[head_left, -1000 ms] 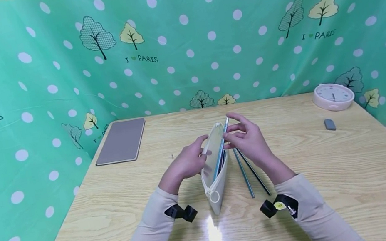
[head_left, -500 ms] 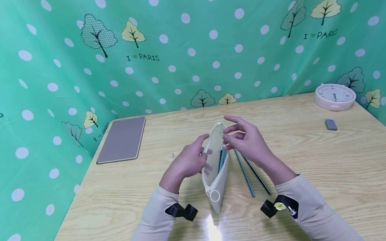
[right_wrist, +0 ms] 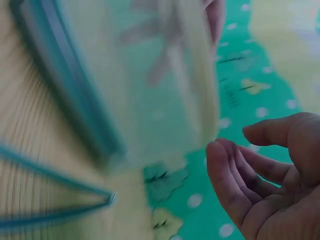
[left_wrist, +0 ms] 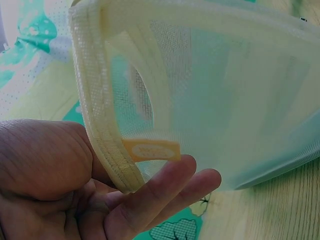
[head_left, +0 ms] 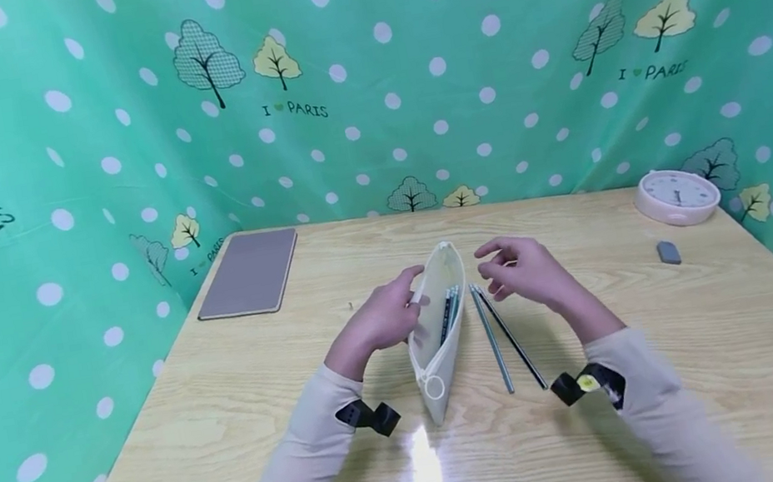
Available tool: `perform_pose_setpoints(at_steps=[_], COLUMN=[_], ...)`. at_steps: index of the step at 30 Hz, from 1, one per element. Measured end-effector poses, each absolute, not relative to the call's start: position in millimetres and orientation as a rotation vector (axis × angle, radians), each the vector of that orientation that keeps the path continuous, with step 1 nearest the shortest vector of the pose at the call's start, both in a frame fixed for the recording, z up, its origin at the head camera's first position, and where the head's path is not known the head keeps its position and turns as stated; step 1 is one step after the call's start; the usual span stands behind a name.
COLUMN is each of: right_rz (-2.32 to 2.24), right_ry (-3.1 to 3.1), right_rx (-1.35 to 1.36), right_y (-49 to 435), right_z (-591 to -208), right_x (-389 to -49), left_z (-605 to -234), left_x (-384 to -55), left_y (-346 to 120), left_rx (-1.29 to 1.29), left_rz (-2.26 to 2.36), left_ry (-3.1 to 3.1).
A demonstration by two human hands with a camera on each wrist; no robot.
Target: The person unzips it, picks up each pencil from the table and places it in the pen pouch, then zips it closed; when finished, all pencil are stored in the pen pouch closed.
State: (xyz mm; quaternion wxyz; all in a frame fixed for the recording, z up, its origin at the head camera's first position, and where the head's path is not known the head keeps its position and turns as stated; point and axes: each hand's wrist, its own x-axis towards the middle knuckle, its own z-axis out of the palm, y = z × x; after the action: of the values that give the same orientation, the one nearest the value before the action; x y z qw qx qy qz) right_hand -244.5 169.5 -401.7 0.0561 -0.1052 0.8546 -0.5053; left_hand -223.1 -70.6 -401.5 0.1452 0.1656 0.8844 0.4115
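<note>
A translucent whitish zip pencil pouch (head_left: 445, 368) stands upright on the table with its mouth spread. My left hand (head_left: 385, 314) grips its left rim; the left wrist view has the thumb on one side of the pouch's pale edge (left_wrist: 95, 95) and fingers on the other, by an orange tag (left_wrist: 151, 150). Several pencils (head_left: 448, 314) lean inside the pouch. Two more pencils, a blue one (head_left: 493, 342) and a dark one (head_left: 512, 339), lie on the table to its right. Above their far ends hovers my right hand (head_left: 529, 270), fingers loosely bent and holding nothing.
A grey notebook (head_left: 249, 274) lies at the back left of the wooden table (head_left: 183, 442). At the back right are a pink round clock (head_left: 677, 196) and a small grey eraser (head_left: 668, 253). A green dotted curtain (head_left: 357, 153) hangs behind.
The right hand let go of a blue pencil, which dropped into the pouch. That hand then moved right, away from the opening. The left hand keeps its grip on the rim.
</note>
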Motion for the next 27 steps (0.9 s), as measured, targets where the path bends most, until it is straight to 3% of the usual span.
perform_pose_setpoints(at_steps=[10, 27], right_rz=[-0.810, -0.643], right_ry=[2.632, 2.804], right_rx=[-0.331, -0.217], right_y=[175, 166], right_z=[-443, -459], right_x=[-276, -277], left_z=[-399, -400], left_x=[-221, -220], left_y=[-70, -69], left_rx=[0.458, 0.463], left_rz=[1.179, 1.176], left_ry=[2.548, 2.544])
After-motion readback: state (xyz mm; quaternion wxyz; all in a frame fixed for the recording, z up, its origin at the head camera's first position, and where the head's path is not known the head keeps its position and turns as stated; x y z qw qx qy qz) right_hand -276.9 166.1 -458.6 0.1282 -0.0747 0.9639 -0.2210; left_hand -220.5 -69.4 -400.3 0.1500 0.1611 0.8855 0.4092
